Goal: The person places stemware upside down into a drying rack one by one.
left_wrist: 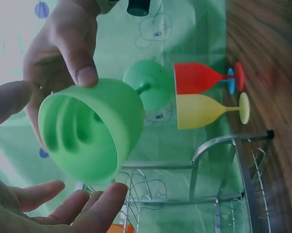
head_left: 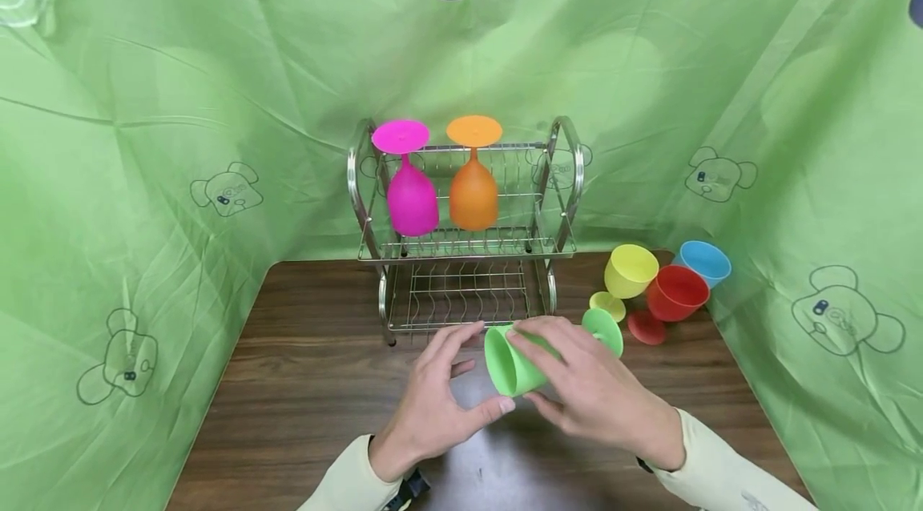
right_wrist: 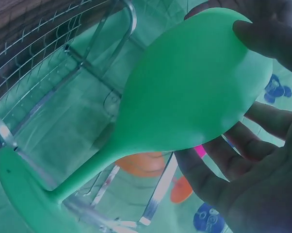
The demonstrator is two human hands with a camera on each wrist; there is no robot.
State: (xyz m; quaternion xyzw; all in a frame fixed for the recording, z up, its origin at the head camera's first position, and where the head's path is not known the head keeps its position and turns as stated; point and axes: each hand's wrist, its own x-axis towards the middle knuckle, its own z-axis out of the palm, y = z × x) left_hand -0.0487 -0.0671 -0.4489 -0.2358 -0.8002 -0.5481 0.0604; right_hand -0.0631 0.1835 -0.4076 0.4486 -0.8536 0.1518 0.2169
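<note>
A green plastic goblet (head_left: 530, 363) is held tilted above the table, its mouth facing left and its round foot to the upper right. My right hand (head_left: 587, 383) grips the bowl, with the thumb on one side and the fingers on the other, as the right wrist view also shows. My left hand (head_left: 440, 407) is spread beside the mouth, thumb and fingers apart, fingertips right at the rim. In the left wrist view the hollow bowl (left_wrist: 90, 131) faces the camera. Upside down on the rack stand a pink goblet (head_left: 413, 199) and an orange goblet (head_left: 473, 195).
A two-tier metal dish rack (head_left: 469, 251) stands at the back of the brown wooden table (head_left: 303, 383). To the right are upright yellow (head_left: 630, 271), red (head_left: 678, 293) and blue (head_left: 705, 261) goblets. Green printed cloth (head_left: 144, 175) encloses the table's back and sides.
</note>
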